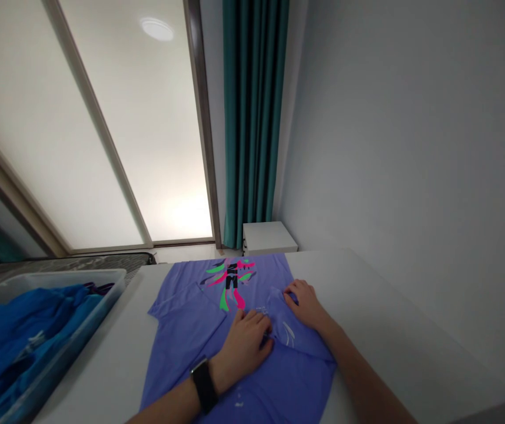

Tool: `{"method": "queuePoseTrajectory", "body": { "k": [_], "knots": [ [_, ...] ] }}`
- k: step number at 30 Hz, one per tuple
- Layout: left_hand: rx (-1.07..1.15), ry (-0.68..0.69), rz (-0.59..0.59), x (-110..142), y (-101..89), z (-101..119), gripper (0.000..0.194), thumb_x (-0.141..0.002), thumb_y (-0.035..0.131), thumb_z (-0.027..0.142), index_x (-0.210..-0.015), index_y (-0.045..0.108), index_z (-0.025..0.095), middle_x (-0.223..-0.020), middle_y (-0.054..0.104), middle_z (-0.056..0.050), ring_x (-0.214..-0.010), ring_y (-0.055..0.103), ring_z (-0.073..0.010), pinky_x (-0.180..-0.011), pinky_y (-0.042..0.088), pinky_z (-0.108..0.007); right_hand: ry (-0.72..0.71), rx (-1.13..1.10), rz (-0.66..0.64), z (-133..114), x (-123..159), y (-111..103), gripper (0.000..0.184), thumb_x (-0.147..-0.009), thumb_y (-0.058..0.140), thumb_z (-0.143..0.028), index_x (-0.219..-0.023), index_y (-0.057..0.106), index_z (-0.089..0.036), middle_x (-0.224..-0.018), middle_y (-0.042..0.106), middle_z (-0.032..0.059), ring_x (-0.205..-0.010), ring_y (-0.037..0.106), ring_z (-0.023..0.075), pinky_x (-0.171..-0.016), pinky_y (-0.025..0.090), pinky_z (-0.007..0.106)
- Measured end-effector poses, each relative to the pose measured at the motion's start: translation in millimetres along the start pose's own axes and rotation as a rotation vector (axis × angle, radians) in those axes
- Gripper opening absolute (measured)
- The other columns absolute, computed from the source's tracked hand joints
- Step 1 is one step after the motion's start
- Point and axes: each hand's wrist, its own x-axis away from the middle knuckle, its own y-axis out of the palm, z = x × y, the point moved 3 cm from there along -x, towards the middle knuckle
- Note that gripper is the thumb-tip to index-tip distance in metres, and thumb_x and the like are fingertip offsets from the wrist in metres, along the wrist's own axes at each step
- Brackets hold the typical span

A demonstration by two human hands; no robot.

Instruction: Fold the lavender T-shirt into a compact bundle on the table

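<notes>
**Purple shirt under both hands, lower middle of the frame**

Head view: we have the purple shirt (190, 347) spread, partly folded over itself, on a white table (376, 330). Its pink, green and black print shows just below the middle of the frame. Our left hand (246, 343), a black watch (204, 384) on its wrist, rests on the cloth with fingers bent; we cannot tell whether it pinches any. Our right hand (304, 302) grips a bunched bit of the shirt near its right edge, thumb and fingers closed on it. Lower left, we note a translucent bin (118, 281) of blue clothes (27, 335) (rather full). Upper middle hangs a green curtain (255, 118), beside frosted panels (133, 106).
</notes>
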Motion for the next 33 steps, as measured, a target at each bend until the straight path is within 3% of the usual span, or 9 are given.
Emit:
{"method": "queuePoseTrajectory", "body": {
  "k": [9, 14, 17, 21, 27, 33],
  "knots": [
    [-0.082, 0.099, 0.015, 2.5, -20.5, -3.7, 0.015, -0.087, 0.052, 0.013, -0.095, 0.059, 0.022, -0.097, 0.066, -0.002, -0.096, 0.056, -0.0212, -0.087, 0.032, -0.037, -0.002, 0.006, 0.045, 14.0, 3.2, 1.9, 0.014, -0.091, 0.049, -0.025, -0.083, 0.059, -0.020, -0.095, 0.060, 0.0051, -0.096, 0.053, 0.0206, -0.086, 0.041, 0.035],
    [-0.024, 0.027, -0.030, 9.4, -14.1, -14.0, 0.018, -0.082, 0.050, 0.009, -0.090, 0.061, 0.022, -0.093, 0.067, -0.002, -0.095, 0.057, -0.0207, -0.085, 0.032, -0.037, -0.014, 0.027, 0.050, 12.6, 5.9, 1.3, 0.012, -0.089, 0.048, -0.022, -0.084, 0.059, -0.020, -0.094, 0.059, 0.0057, -0.095, 0.053, 0.0211, -0.086, 0.041, 0.036],
    [0.029, -0.053, -0.015, 8.5, -11.8, -15.2, 0.010, -0.087, 0.052, 0.022, -0.086, 0.062, 0.021, -0.090, 0.068, -0.003, -0.091, 0.059, -0.0212, -0.083, 0.033, -0.036, -0.017, 0.051, 0.045, 8.2, 4.5, -2.0, 0.013, -0.088, 0.049, -0.019, -0.088, 0.061, -0.020, -0.097, 0.060, 0.0064, -0.097, 0.052, 0.0217, -0.088, 0.040, 0.036],
    [0.029, -0.097, 0.010, 3.2, -10.2, -12.4, 0.022, -0.089, 0.055, 0.039, -0.082, 0.062, 0.021, -0.089, 0.068, -0.004, -0.088, 0.059, -0.0216, -0.082, 0.033, -0.036, 0.000, 0.088, 0.038, 0.5, -6.6, -5.4, 0.021, -0.093, 0.043, -0.021, -0.094, 0.063, -0.020, -0.100, 0.062, 0.0076, -0.100, 0.052, 0.0228, -0.089, 0.037, 0.037],
    [0.086, -0.106, 0.004, -0.4, -5.2, -8.0, 0.008, -0.085, 0.055, 0.022, -0.082, 0.062, 0.021, -0.085, 0.067, -0.001, -0.084, 0.058, -0.0191, -0.079, 0.031, -0.034, 0.043, 0.112, -0.037, -9.6, -23.8, 4.5, 0.022, -0.090, 0.053, -0.037, -0.081, 0.064, -0.020, -0.091, 0.065, 0.0085, -0.096, 0.054, 0.0257, -0.085, 0.036, 0.040],
    [0.195, -0.139, 0.047, -0.9, -15.5, -13.1, 0.011, -0.082, 0.052, 0.021, -0.079, 0.062, 0.021, -0.078, 0.065, 0.000, -0.077, 0.057, -0.0165, -0.075, 0.031, -0.032, 0.048, 0.011, -0.089, -16.4, -34.7, 1.6, 0.010, -0.089, 0.053, -0.025, -0.084, 0.060, -0.020, -0.089, 0.068, 0.0043, -0.090, 0.059, 0.0220, -0.080, 0.037, 0.035]
  ]
}}
